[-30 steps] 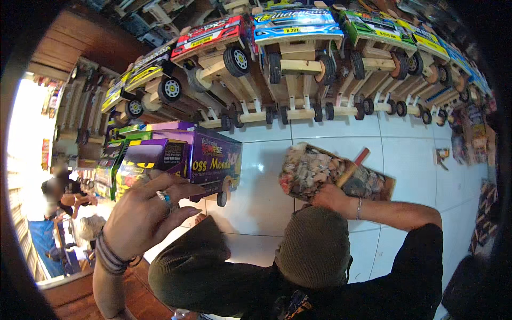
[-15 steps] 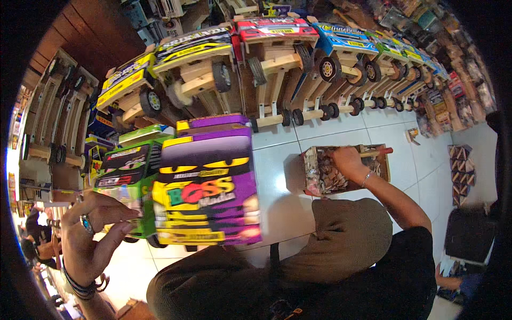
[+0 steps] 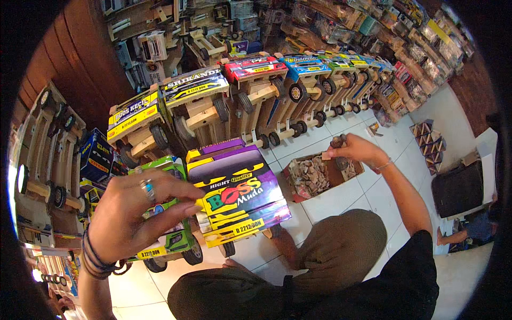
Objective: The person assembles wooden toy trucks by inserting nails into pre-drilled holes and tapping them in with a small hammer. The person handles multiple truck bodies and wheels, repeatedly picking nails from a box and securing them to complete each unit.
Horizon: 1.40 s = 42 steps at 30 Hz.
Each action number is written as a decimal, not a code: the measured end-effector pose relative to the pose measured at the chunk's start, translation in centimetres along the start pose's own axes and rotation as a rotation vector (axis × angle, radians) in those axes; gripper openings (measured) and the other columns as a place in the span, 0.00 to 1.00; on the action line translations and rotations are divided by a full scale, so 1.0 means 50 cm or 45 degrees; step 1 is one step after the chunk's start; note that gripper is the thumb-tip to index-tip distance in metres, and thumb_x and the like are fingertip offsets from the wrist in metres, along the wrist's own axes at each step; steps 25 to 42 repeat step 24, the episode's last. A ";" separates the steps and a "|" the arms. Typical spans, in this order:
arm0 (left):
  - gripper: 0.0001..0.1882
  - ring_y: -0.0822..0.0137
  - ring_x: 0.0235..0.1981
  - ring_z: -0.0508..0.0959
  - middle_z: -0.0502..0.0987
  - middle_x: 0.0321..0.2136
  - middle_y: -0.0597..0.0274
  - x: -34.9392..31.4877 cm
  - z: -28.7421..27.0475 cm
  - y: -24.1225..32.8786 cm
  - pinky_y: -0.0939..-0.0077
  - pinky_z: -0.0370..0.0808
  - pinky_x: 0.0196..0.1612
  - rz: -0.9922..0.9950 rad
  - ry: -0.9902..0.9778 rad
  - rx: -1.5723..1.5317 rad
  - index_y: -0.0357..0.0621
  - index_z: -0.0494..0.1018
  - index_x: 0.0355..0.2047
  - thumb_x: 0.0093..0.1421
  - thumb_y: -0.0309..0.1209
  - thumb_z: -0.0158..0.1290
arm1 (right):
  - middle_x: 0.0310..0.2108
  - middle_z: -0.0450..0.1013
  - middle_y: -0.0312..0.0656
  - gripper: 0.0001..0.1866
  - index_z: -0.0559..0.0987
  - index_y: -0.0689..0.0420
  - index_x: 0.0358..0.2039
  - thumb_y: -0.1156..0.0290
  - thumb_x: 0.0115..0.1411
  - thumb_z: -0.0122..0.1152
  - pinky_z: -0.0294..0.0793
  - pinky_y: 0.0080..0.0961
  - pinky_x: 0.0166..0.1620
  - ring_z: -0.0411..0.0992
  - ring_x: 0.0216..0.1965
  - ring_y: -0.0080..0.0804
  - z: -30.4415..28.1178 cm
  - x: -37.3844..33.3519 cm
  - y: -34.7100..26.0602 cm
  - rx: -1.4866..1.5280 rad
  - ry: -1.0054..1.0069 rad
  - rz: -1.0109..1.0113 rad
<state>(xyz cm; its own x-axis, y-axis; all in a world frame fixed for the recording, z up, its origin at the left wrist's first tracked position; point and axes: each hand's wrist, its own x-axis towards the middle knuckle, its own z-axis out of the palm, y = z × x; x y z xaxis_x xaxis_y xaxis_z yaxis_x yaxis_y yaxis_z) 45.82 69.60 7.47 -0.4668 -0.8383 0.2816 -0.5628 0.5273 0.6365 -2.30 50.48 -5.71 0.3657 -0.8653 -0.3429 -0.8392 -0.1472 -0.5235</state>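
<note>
My left hand [image 3: 141, 210], wearing a ring, is at the left edge of a purple and yellow toy truck [image 3: 242, 186]. Its thumb and forefinger are pinched together; what they hold, if anything, is too small to make out. Behind that hand, partly hidden, stands a green toy truck [image 3: 184, 242]. My right hand [image 3: 362, 152] is raised just over an open box [image 3: 301, 196] of small wood pieces. Between its fingertips is a small flat wooden block [image 3: 326, 156]. A dark round thing [image 3: 338, 141] shows by the same fingers, its kind unclear.
A row of wooden toy trucks with coloured fronts, among them a red one [image 3: 255, 68], curves across the far side. Wheeled wooden frames [image 3: 45, 154] stand at the left. Wrapped goods [image 3: 368, 26] are stacked behind. Stacked triangular pieces [image 3: 428, 140] lie on the right.
My right hand has come up from inside the box with a wooden block. My left hand has moved right, to the purple truck's edge. The whole view has shifted.
</note>
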 end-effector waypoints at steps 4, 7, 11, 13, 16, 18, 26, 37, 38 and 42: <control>0.12 0.64 0.38 0.85 0.84 0.37 0.54 0.066 0.037 0.016 0.72 0.81 0.42 -0.046 -0.010 -0.121 0.38 0.80 0.45 0.61 0.26 0.63 | 0.32 0.80 0.34 0.16 0.85 0.59 0.39 0.58 0.60 0.72 0.74 0.21 0.39 0.74 0.34 0.18 -0.083 -0.041 -0.211 0.287 -0.232 -0.301; 0.15 0.71 0.44 0.83 0.83 0.43 0.59 0.117 0.069 0.048 0.75 0.81 0.46 -0.196 0.053 -0.319 0.36 0.78 0.49 0.63 0.26 0.63 | 0.31 0.80 0.32 0.14 0.84 0.60 0.38 0.62 0.60 0.72 0.73 0.19 0.40 0.73 0.34 0.16 -0.103 -0.021 -0.346 0.211 -0.325 -0.658; 0.21 0.73 0.43 0.82 0.82 0.40 0.60 0.149 0.080 0.061 0.79 0.80 0.45 -0.341 0.152 -0.577 0.35 0.72 0.53 0.60 0.24 0.65 | 0.34 0.81 0.34 0.19 0.84 0.59 0.42 0.55 0.63 0.70 0.73 0.26 0.42 0.72 0.37 0.16 -0.091 0.031 -0.483 0.132 -0.611 -0.971; 0.20 0.73 0.40 0.83 0.82 0.38 0.58 0.145 0.058 0.058 0.80 0.80 0.45 -0.485 0.232 -0.703 0.36 0.69 0.50 0.60 0.21 0.65 | 0.33 0.81 0.34 0.19 0.85 0.60 0.42 0.55 0.64 0.69 0.74 0.24 0.43 0.72 0.35 0.16 -0.061 0.040 -0.516 0.408 -0.519 -1.143; 0.20 0.74 0.39 0.83 0.82 0.36 0.60 0.124 0.020 0.056 0.81 0.80 0.42 -0.619 0.303 -0.649 0.35 0.71 0.51 0.60 0.20 0.63 | 0.34 0.81 0.34 0.18 0.85 0.60 0.41 0.56 0.64 0.68 0.74 0.23 0.42 0.72 0.35 0.17 -0.034 0.072 -0.539 0.591 -0.455 -1.187; 0.18 0.75 0.39 0.83 0.81 0.35 0.62 0.094 -0.003 0.058 0.83 0.80 0.40 -0.716 0.283 -0.472 0.37 0.75 0.51 0.61 0.24 0.64 | 0.33 0.81 0.33 0.18 0.84 0.60 0.41 0.56 0.64 0.68 0.74 0.22 0.40 0.73 0.34 0.17 -0.043 0.092 -0.525 0.723 -0.351 -1.297; 0.18 0.74 0.46 0.82 0.82 0.43 0.61 -0.060 -0.039 0.047 0.81 0.79 0.49 -1.139 0.629 -0.540 0.34 0.76 0.54 0.67 0.30 0.59 | 0.18 0.58 0.25 0.25 0.73 0.50 0.46 0.40 0.71 0.46 0.45 0.12 0.14 0.40 0.14 0.11 -0.120 0.113 -0.403 1.711 -0.330 -0.928; 0.18 0.74 0.46 0.82 0.82 0.43 0.61 -0.060 -0.039 0.047 0.81 0.79 0.49 -1.139 0.629 -0.540 0.34 0.76 0.54 0.67 0.30 0.59 | 0.18 0.58 0.25 0.25 0.73 0.50 0.46 0.40 0.71 0.46 0.45 0.12 0.14 0.40 0.14 0.11 -0.120 0.113 -0.403 1.711 -0.330 -0.928; 0.18 0.74 0.46 0.82 0.82 0.43 0.61 -0.060 -0.039 0.047 0.81 0.79 0.49 -1.139 0.629 -0.540 0.34 0.76 0.54 0.67 0.30 0.59 | 0.18 0.58 0.25 0.25 0.73 0.50 0.46 0.40 0.71 0.46 0.45 0.12 0.14 0.40 0.14 0.11 -0.120 0.113 -0.403 1.711 -0.330 -0.928; 0.18 0.74 0.46 0.82 0.82 0.43 0.61 -0.060 -0.039 0.047 0.81 0.79 0.49 -1.139 0.629 -0.540 0.34 0.76 0.54 0.67 0.30 0.59 | 0.18 0.58 0.25 0.25 0.73 0.50 0.46 0.40 0.71 0.46 0.45 0.12 0.14 0.40 0.14 0.11 -0.120 0.113 -0.403 1.711 -0.330 -0.928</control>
